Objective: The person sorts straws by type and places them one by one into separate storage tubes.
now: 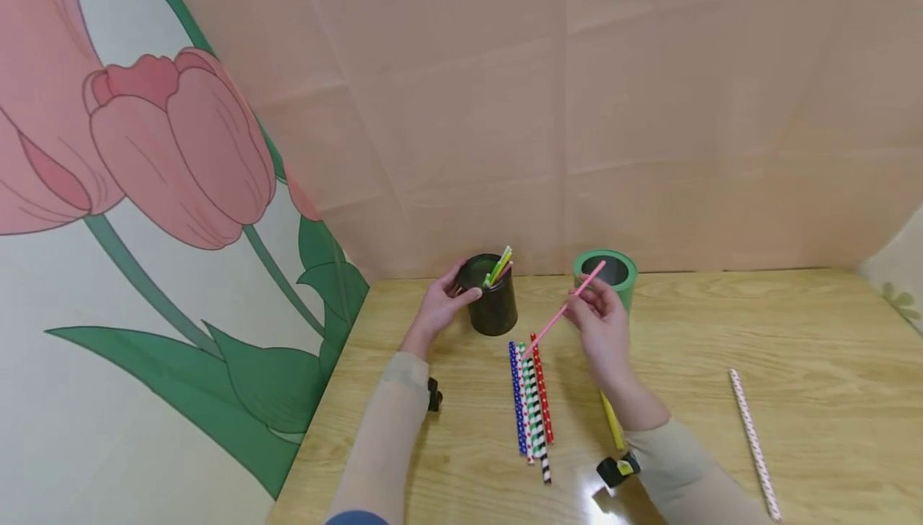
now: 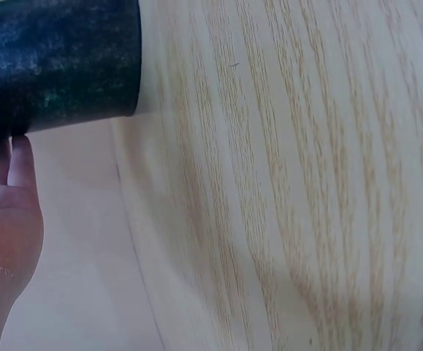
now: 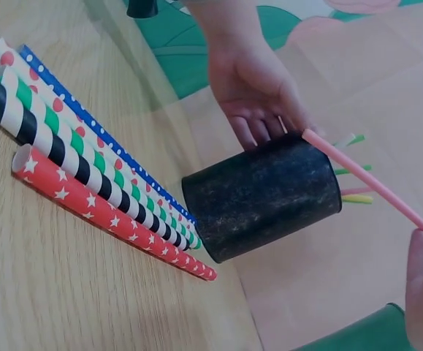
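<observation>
My left hand holds a black cylindrical cup by its upper side, thumb near the rim. Several thin straws in green, yellow and pink stick out of the cup. A pink straw is pinched between the thumb and fingers of my right hand, slanting with its lower end over a row of patterned paper straws. In the right wrist view the pink straw lies outside the black cup. The left wrist view shows the left fingers against the cup's wall.
A green cup with a dark inside stands behind my right hand. Under the right forearm lies a yellow straw, partly hidden. A pink-and-white patterned straw lies at the right. A covered wall rises behind the table.
</observation>
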`<state>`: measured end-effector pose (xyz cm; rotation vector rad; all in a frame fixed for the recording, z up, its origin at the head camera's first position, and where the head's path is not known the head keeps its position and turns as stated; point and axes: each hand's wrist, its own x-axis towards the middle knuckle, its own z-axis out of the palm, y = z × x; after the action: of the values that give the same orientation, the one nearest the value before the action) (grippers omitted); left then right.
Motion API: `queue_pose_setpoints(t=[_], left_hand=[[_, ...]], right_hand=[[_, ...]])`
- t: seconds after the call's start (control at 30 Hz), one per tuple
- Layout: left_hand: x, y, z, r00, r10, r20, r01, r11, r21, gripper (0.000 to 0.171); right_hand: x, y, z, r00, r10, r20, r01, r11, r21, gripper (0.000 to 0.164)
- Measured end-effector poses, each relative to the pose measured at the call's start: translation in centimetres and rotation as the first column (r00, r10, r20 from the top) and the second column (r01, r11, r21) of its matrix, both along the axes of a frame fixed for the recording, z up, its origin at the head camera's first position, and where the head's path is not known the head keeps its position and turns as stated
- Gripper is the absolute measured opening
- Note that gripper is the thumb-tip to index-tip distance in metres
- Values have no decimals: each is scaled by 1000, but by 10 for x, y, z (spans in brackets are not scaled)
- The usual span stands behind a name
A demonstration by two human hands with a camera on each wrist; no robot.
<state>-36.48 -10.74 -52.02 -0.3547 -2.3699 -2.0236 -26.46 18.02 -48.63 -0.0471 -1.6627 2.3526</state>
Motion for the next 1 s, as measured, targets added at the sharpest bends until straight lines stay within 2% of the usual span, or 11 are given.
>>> queue_pose_setpoints(t=[0.17, 0.27, 0.4, 0.5, 0.7, 0.8, 1.0], left_hand=[[-2, 1, 0, 1000, 8, -8, -8, 1000, -24, 81], [-1, 2, 1, 1000, 7, -9, -8, 1000, -24, 81], [0, 2, 3, 1000, 11, 3, -10, 1000, -20, 80], [1, 3, 4, 1000, 18, 14, -18, 1000, -23, 80], [1, 4, 1, 1000, 26, 14, -26, 1000, -6, 78], [-1, 3, 0, 1000, 23, 5, -23, 1000, 2, 78], [-1, 2, -1, 1000, 18, -9, -18, 1000, -7, 79]], right_hand=[[0, 2, 6, 995, -80, -57, 76, 995, -65, 40], [-2, 0, 13, 983, -135, -127, 118, 984, -131, 35], [-8, -7, 22, 946, -207, -251, 149, 961, -232, 31], [-13, -12, 32, 914, -232, -333, 144, 953, -267, 31], [-24, -25, 43, 879, -188, -439, 107, 974, -201, 27], [-29, -33, 43, 875, -169, -453, 110, 982, -154, 25], [-38, -48, 44, 886, -145, -441, 119, 989, -87, 25]])
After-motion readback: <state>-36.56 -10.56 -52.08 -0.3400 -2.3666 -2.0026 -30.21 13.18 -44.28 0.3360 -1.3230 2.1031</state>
